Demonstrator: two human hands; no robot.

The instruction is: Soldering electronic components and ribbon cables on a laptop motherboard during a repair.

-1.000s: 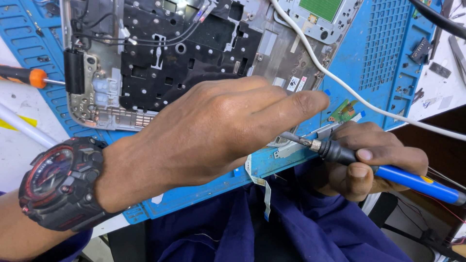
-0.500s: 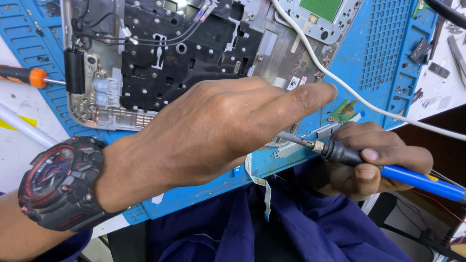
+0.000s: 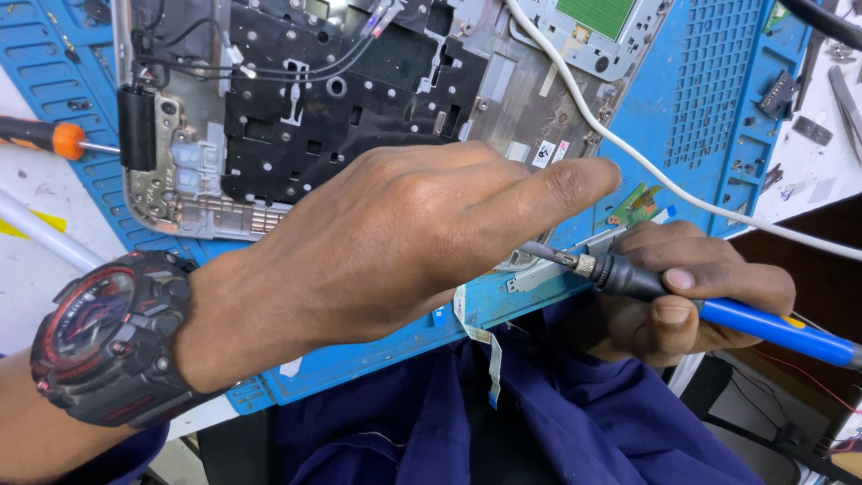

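A: What fills the frame?

B: A blue work mat (image 3: pixel 718 108) runs from the upper left to the right edge. On it, across the top, lies an opened laptop shell (image 3: pixel 305 117), black and silver inside. A white cable (image 3: pixel 682 193) crosses from the top centre to the right edge.

A: And the hands?

B: The left hand (image 3: pixel 386 242) is the biggest thing in the centre, a black and red watch (image 3: pixel 112 337) on its wrist at lower left. It lies over the mat's near edge with the fingers stretched out to the right and close together; I cannot tell whether anything is under them.

A: The right one?

B: The right hand (image 3: pixel 691 296), at centre right, has its fingers curled tight round a soldering iron (image 3: pixel 718 310) with a blue handle. The tip points left and meets a thin metal strip (image 3: pixel 561 265) on the mat's near edge, just below the left forefinger.

A: Anything smaller?

B: An orange-handled screwdriver (image 3: pixel 45 136) at the left edge.
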